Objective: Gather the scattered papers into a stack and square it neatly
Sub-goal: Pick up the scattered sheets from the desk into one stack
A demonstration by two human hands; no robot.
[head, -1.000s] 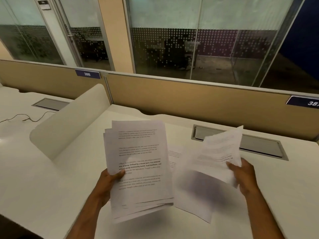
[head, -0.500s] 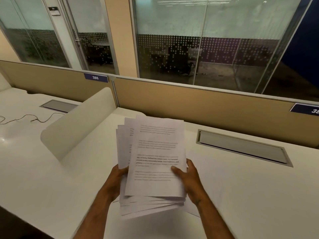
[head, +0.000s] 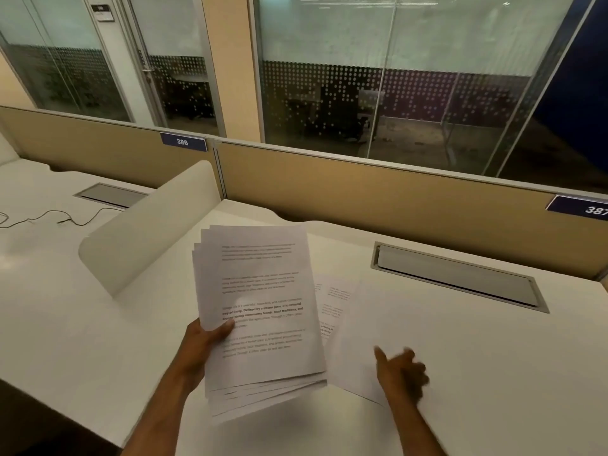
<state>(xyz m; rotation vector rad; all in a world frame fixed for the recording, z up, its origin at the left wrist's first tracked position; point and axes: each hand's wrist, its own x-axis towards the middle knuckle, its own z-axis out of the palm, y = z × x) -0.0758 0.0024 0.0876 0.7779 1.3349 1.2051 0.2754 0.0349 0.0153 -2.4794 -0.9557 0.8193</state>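
Holding a stack of papers (head: pixel 256 311) above the white table (head: pixel 493 373), the left hand (head: pixel 200 343) has its grip clenched on the stack's left edge, thumb on the top sheet. The stack is not square: its lower edges fan out in steps near the table's front, and its left edges stagger at the top corner. The right hand (head: pixel 399 373) is blurred, its grip released with fingers spread, over the lower corner of a loose blank sheet (head: pixel 368 330) that lies flat on the table just right of the stack; whether it touches the sheet I cannot tell. Another printed sheet (head: pixel 332 301) lies partly under the blank one and partly behind the stack.

To the right of the loose sheets the table is bare as far as its right edge. A grey metal hatch (head: pixel 457 278) is set flush into the table behind them. A rounded white divider (head: pixel 148 225) stands at the left, close to the stack's far corner. A tan partition (head: pixel 378 199) closes the back edge. On the next table, left of the divider, a thin black cable (head: pixel 49 217) trails.

One blue tag on the partition reads "386" (head: pixel 182 142); another at the right reads "387" (head: pixel 595 210), cut by the frame. The top sheet carries printed paragraphs, one partly bold, too blurred to read.
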